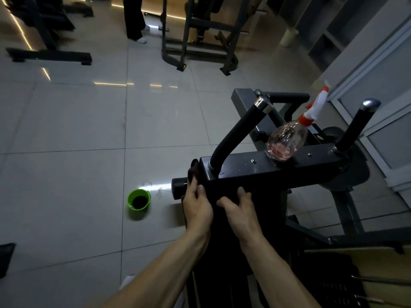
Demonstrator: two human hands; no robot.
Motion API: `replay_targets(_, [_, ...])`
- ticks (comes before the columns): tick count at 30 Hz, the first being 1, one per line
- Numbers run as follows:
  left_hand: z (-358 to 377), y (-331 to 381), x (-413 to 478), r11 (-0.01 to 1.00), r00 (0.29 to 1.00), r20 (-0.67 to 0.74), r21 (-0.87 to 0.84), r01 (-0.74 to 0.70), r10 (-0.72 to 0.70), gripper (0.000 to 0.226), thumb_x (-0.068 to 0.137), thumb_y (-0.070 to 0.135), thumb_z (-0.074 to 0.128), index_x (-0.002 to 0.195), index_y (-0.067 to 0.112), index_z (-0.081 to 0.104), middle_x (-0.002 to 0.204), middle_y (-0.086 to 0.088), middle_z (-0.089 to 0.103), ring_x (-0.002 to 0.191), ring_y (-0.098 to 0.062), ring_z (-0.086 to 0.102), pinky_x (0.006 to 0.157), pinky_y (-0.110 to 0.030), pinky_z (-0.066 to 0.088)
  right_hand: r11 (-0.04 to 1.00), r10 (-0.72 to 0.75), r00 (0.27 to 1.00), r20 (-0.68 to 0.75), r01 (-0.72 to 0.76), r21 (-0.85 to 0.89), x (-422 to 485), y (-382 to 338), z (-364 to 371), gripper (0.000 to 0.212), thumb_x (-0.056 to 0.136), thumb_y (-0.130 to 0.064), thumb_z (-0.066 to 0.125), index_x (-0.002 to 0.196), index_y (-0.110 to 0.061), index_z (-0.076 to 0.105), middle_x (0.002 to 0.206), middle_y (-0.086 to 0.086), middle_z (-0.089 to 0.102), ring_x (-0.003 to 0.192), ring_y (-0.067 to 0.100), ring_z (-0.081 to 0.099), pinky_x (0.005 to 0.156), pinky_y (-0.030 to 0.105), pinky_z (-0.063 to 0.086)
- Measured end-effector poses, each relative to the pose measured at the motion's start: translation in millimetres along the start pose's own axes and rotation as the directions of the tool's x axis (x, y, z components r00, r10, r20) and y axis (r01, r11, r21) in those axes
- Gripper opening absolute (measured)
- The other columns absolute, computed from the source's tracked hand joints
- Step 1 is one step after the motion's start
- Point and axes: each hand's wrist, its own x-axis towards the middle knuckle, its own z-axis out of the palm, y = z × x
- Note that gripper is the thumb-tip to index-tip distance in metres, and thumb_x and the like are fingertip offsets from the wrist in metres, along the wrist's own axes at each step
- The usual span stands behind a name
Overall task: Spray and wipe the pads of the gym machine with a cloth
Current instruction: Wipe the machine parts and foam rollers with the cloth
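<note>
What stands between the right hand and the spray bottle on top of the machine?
Nothing visible does. The spray bottle rests on the top bar, up and right of the right hand; only bare bar lies between. The curved handle rises left of that path.

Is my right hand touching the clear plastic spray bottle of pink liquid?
Apart. Head view: the spray bottle stands on the black metal beam, the right hand well below.

No text, label, brand or number is legible on anything in this view.
</note>
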Motion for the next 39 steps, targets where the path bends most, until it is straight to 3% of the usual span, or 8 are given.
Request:
replay_targets(5, [10.9, 14.6, 57.6, 0.995, 0.995, -0.032, 0.013, 0.099, -0.099, 0.032, 0.105, 0.022, 0.048, 0.128, 0.027, 0.071, 0.121, 0.009, 0.073, 0.116, -0.013, 0.065, 0.109, -0.037, 0.049, 1.0, -0.026, 0.999, 0.021, 0.026, 0.011, 0.4, 9.3, -6.9, 0.084, 0.087, -0.03, 0.069, 0.161, -0.015, 0.031, 0.166, 0.002, 0.022, 0.144, 0.015, 0.037, 0.114, 0.028, 0.037])
replay_targets(11, [-3.3, 3.1, -0.7, 0.994, 0.999, 0.032, 0.112, 0.013, -0.016, 0.037, 0.104, 0.021, 0.051, 0.138, 0.021, 0.065, 0.132, 0.012, 0.065, 0.123, -0.008, 0.059, 0.111, -0.032, 0.044, 0.993, -0.052, 0.999, -0.003, 0.052, 0.106, -0.2, 11.5, -3.1, 0.077, 0.094, -0.022, 0.064, 0.162, -0.016, 0.029, 0.171, 0.005, 0.016, 0.153, 0.02, 0.027, 0.118, 0.026, 0.03])
replay_targets(15, [-19.9, 27.6, -18.6, 0.988, 0.997, 0.082, 0.154, -0.015, 0.002, 0.023, 0.104, 0.017, 0.054, 0.115, 0.018, 0.074, 0.109, 0.005, 0.075, 0.105, -0.014, 0.069, 0.1, -0.04, 0.054, 0.961, 0.002, 0.981, -0.194, 0.052, 0.272, 0.5, 7.0, -21.3, 0.05, 0.09, -0.012, 0.069, 0.139, -0.014, 0.061, 0.136, 0.008, 0.063, 0.121, 0.02, 0.063, 0.111, 0.04, 0.048])
replay_targets(19, [-4.0, 99.2, -8.1, 0.968, 0.984, 0.005, 0.18, -0.176, 0.178, 0.025, 0.104, 0.015, 0.052, 0.086, 0.024, 0.065, 0.081, 0.007, 0.067, 0.081, -0.02, 0.061, 0.076, -0.034, 0.047, 0.912, -0.029, 0.891, -0.453, 0.209, 0.352, 15.2, -20.0, -67.1, 0.033, 0.089, -0.011, 0.069, 0.114, -0.03, 0.061, 0.124, 0.005, 0.063, 0.11, 0.016, 0.064, 0.097, 0.032, 0.052])
replay_targets(25, [27.5, 163.4, -5.0, 0.959, 0.974, 0.076, 0.174, -0.224, 0.213, 0.025, 0.106, 0.012, 0.049, 0.089, 0.025, 0.062, 0.074, 0.003, 0.055, 0.065, -0.013, 0.051, 0.062, -0.029, 0.044, 0.941, -0.135, 0.766, -0.629, 0.298, 0.161, 59.3, -72.4, -124.5, 0.07, 0.079, -0.028, 0.085, 0.141, -0.024, 0.053, 0.139, 0.01, 0.054, 0.123, 0.03, 0.058, 0.105, 0.048, 0.051])
replay_targets(29, [26.6, 177.1, 0.6, 0.961, 0.976, 0.143, 0.202, -0.19, 0.162, 0.026, 0.107, 0.015, 0.046, 0.09, 0.023, 0.064, 0.074, -0.015, 0.052, 0.065, -0.028, 0.049, 0.061, -0.039, 0.041, 0.952, -0.169, 0.801, -0.574, 0.283, 0.116, 94.1, -85.4, -130.2, 0.089, 0.073, -0.048, 0.086, 0.149, -0.022, 0.048, 0.153, 0.009, 0.045, 0.136, 0.033, 0.05, 0.112, 0.051, 0.045])
replay_targets(35, [26.6, 201.6, 17.7, 0.968, 0.963, 0.246, 0.193, -0.16, 0.11, 0.02, 0.107, 0.011, 0.046, 0.105, 0.018, 0.064, 0.077, -0.016, 0.053, 0.07, -0.028, 0.049, 0.059, -0.035, 0.039, 0.919, -0.126, 0.761, -0.636, 0.331, 0.214, 88.7, -103.0, -122.0, 0.039, 0.085, -0.04, 0.083, 0.109, -0.016, 0.064, 0.104, 0.0, 0.07, 0.099, 0.023, 0.07, 0.082, 0.03, 0.052])
replay_targets(39, [21.5, 226.8, 46.9, 0.988, 0.941, 0.335, 0.117, -0.098, 0.054, 0.016, 0.105, 0.012, 0.051, 0.111, 0.012, 0.066, 0.079, -0.017, 0.061, 0.068, -0.031, 0.057, 0.065, -0.042, 0.049, 0.881, -0.193, 0.688, -0.7, 0.436, 0.185, 65.4, -141.8, -115.5, 0.042, 0.087, -0.044, 0.08, 0.114, -0.017, 0.062, 0.097, -0.005, 0.07, 0.088, 0.011, 0.071, 0.073, 0.026, 0.056])
